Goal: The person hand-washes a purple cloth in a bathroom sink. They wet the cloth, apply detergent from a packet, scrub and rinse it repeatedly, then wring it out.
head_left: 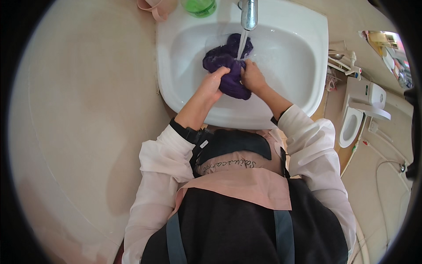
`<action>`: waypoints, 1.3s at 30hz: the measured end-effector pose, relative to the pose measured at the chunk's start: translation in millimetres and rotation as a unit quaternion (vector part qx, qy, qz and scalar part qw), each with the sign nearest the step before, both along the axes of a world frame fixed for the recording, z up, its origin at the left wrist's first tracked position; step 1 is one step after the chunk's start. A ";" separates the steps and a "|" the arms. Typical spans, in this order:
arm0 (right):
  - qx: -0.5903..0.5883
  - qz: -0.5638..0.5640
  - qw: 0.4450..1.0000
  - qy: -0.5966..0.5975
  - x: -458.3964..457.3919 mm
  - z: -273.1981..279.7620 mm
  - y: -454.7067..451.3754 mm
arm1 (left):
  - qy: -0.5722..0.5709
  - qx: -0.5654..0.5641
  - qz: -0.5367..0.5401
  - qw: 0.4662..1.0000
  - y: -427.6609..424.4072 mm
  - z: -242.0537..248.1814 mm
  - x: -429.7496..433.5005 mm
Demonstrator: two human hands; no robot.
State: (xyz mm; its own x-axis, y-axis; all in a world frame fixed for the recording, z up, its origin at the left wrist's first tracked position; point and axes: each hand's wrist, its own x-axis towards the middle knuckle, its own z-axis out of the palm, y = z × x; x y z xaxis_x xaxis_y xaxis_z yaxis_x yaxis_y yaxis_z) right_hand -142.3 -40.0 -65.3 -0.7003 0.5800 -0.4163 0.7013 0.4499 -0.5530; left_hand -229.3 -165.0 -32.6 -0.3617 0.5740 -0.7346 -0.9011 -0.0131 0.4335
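Both of my hands grip a wet purple cloth (232,79) over the white washbasin (290,66). My left hand (212,82) has the cloth's left side, with the thumb lying on top. On the opposite side, my right hand (253,76) pinches it close to where the water lands. From the chrome faucet (249,16) a stream of water (243,43) runs down onto the cloth. The cloth's far end trails toward the bottom of the basin. My fingers under the fabric are mostly hidden.
A pink cup (158,9) and a green translucent container (199,7) stand at the basin's back left. To the right are wall pipes with a valve (354,69) and a white toilet (352,123) with its lid raised. A plain wall (79,99) rises on the left.
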 end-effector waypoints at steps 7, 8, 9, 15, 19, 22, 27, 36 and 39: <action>0.218 -0.010 0.973 0.076 30.5 -38.1 31.5 | 0.327 -0.192 -0.195 0.904 -18.6 -24.1 -29.2; 0.193 0.122 0.969 0.097 34.1 -36.4 27.7 | 0.381 -0.202 -0.208 0.878 -20.7 -31.3 -30.7; 0.172 0.245 0.950 0.094 35.3 -34.9 23.7 | 0.429 -0.215 -0.223 0.849 -22.9 -37.4 -32.1; 0.176 0.340 0.921 -0.074 31.1 -32.6 21.5 | 0.242 -0.230 -0.189 0.923 -37.3 -40.0 -20.1; -0.019 0.281 0.955 -0.087 15.5 -23.4 0.0 | -0.097 -0.205 -0.115 0.967 -30.7 -28.2 -7.3; -0.145 0.175 0.971 0.079 13.0 8.5 -34.6 | -0.175 -0.071 -0.085 0.978 -28.1 -23.4 -5.4; -0.160 0.103 0.967 0.169 0.3 66.9 -58.2 | -0.121 0.158 -0.022 0.980 -19.3 -14.9 -13.8; -0.040 -0.103 0.970 0.219 -12.8 42.7 -29.5 | 0.014 -0.005 0.051 0.999 13.7 -7.8 9.6; -0.064 -0.042 0.984 0.164 -1.1 49.1 -58.8 | -0.035 0.060 0.089 0.994 9.7 -11.8 4.3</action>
State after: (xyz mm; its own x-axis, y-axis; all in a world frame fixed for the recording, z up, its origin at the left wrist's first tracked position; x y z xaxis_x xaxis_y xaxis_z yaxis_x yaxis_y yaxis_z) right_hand -143.4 -98.9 -16.1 -0.7608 0.5987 -0.2503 0.5081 0.3098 -0.8036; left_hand -225.0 -155.3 -44.5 -0.4152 0.5901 -0.6924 -0.9081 -0.2225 0.3549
